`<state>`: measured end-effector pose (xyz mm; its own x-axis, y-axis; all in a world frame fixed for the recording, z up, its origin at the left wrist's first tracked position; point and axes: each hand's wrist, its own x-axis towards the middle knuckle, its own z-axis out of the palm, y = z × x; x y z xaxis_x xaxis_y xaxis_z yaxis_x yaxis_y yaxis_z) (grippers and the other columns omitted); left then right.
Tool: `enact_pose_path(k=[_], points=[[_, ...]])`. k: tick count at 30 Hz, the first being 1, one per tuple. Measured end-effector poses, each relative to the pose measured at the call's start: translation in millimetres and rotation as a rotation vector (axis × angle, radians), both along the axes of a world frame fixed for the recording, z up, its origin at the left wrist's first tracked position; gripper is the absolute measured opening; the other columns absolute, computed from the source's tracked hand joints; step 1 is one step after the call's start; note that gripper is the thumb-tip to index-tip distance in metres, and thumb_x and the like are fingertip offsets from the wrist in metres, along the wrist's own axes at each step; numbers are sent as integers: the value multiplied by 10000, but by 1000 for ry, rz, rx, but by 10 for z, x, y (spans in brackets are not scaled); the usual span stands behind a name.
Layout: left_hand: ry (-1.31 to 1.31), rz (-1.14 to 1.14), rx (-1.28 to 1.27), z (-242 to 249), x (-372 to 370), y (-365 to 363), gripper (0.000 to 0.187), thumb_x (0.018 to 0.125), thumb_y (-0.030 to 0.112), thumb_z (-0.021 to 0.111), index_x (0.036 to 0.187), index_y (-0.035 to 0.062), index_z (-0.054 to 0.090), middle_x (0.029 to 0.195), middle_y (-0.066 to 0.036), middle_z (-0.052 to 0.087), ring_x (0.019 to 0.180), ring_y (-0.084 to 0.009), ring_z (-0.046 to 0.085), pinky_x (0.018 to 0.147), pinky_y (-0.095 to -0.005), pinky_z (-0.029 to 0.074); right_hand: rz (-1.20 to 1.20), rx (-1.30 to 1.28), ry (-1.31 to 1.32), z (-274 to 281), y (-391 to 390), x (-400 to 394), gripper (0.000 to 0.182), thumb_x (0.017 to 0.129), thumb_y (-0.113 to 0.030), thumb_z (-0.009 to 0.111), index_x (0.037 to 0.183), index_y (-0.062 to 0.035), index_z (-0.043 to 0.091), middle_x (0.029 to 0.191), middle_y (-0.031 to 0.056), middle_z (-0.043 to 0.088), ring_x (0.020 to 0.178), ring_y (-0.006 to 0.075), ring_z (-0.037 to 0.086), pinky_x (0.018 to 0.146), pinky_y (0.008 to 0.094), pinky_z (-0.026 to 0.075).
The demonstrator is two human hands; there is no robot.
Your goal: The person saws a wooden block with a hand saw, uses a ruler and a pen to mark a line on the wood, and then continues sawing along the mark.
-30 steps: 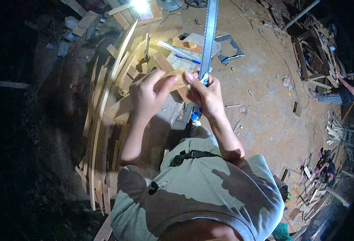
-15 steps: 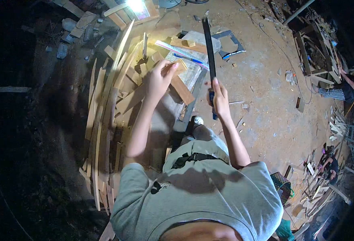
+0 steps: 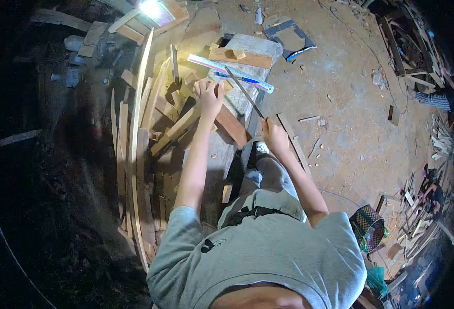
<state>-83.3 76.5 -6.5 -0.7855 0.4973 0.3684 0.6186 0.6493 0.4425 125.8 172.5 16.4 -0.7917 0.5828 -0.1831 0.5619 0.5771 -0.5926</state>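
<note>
My left hand (image 3: 209, 98) is closed on a small pale wood block (image 3: 228, 86), pressed near the edge of the grey plank bench (image 3: 242, 105). My right hand (image 3: 274, 135) grips a long, narrow dark-bladed tool (image 3: 245, 93), its far end slanting up and left towards the block. Right beyond the left fingers lie a blue pen (image 3: 245, 79) and a pale ruler (image 3: 206, 63). A reddish-brown board (image 3: 232, 126) lies angled below the left hand.
Another brown board (image 3: 255, 57) with a small wood piece (image 3: 238, 53) lies at the bench's far end. Long timber strips (image 3: 136, 139) and offcuts stand left of the bench. A bright lamp (image 3: 152, 9) shines at the top. A checkered basket (image 3: 368, 228) and a person (image 3: 434, 193) are at right.
My right hand has come down and slightly left, tilting the tool from nearly upright to slanting towards the block. My left hand keeps its hold on the block; the view has shifted somewhat.
</note>
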Motion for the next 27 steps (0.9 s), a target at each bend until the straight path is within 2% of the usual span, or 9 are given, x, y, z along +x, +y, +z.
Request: enact_pose_path(k=[1,3,6,12,20,24,27], points=[[-9,2,-7,-14,-4,-1,271,801,324,532,782,64,607,971,-100,518,1073,-294,379,920,-432,280,2,-7,-9,-7,7,-35,320,901,-316,368,792,-41,490,631,237,568,603,418,564,545,501,451],[-5,-20,-208,-31,-36,-17,358,843,385,470,909,73,633,1071,-127,490,1104,-334,345,956,-447,256,32,-21,-40,14,18,-110,311,901,-314,364,812,-45,491,630,235,570,600,411,568,541,501,451],[80,23,-205,-54,-34,12,338,816,350,501,852,39,626,1010,-95,519,1079,-300,379,985,-445,218,53,-27,-59,-13,-1,-184,302,901,-310,360,824,-50,493,627,237,569,606,406,575,546,501,454],[-3,-20,-162,10,-47,17,368,826,362,482,811,30,641,989,-82,542,1090,-260,384,1005,-435,198,53,-32,-97,95,-31,-187,272,896,-298,372,852,-56,489,612,229,573,599,403,581,552,488,470],[45,-32,-166,-29,-71,20,361,830,353,475,802,32,637,981,-61,552,1057,-243,417,1007,-441,193,64,202,-173,161,-163,-107,143,868,-232,434,835,-100,476,562,162,580,527,324,602,434,438,471],[32,-65,-171,-20,-77,15,343,827,343,478,780,41,634,950,-58,560,1037,-240,424,1010,-457,192,58,161,-202,151,-162,-70,89,832,-182,459,837,-93,468,570,166,581,542,335,603,455,445,477],[42,-90,-154,-33,-88,7,332,831,334,472,785,49,635,934,-50,568,1025,-235,434,1014,-462,188,115,149,-173,43,-82,-363,84,794,-133,470,865,-89,463,590,165,587,551,340,602,471,453,478]])
